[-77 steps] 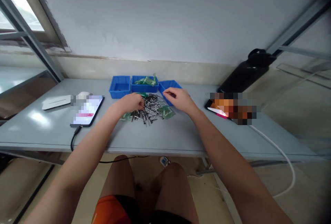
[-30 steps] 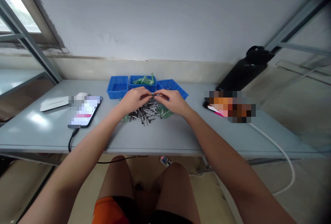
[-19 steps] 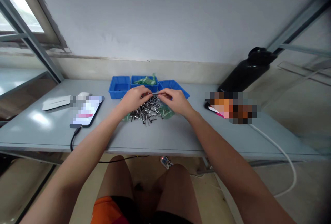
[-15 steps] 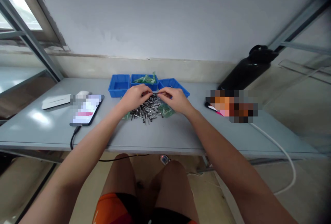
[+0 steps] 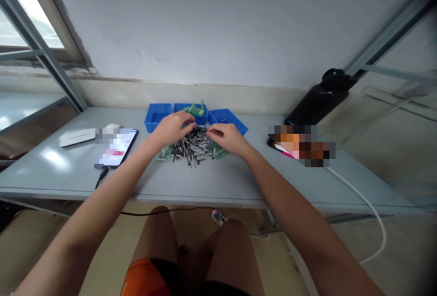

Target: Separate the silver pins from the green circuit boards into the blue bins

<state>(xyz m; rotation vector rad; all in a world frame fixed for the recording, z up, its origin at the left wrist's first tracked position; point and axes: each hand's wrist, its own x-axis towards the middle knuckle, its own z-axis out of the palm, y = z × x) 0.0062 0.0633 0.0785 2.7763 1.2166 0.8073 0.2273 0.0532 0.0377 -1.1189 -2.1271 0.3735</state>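
Observation:
A heap of loose metal screws (image 5: pixel 191 146), silver and dark, lies on the grey table under both hands. My left hand (image 5: pixel 175 128) hovers over the heap's left back side; thumb and fingers are slightly apart with nothing visible in them. My right hand (image 5: pixel 228 136) is at the heap's right side, its thumb and forefinger pinched on what looks like a small dark screw, mostly hidden by the fingertips. Green plastic bags (image 5: pixel 163 154) flank the heap, partly covered by my hands. Behind it stand a left blue bin (image 5: pixel 150 125), a middle blue bin (image 5: pixel 202 120) and an angled right blue bin (image 5: pixel 241 128).
Green packets (image 5: pixel 194 109) fill the middle bin, and a few screws show in the right one. A phone (image 5: pixel 120 148) with a cable and a white box (image 5: pixel 78 137) are at left. A black bottle (image 5: pixel 319 100) and a blurred-out device are at right. The wall borders the table's back.
My hands have separated from a fingertip-to-fingertip position over the heap. The left fingers have opened and moved slightly left; the right hand has dropped a little lower. The camera view has shifted slightly.

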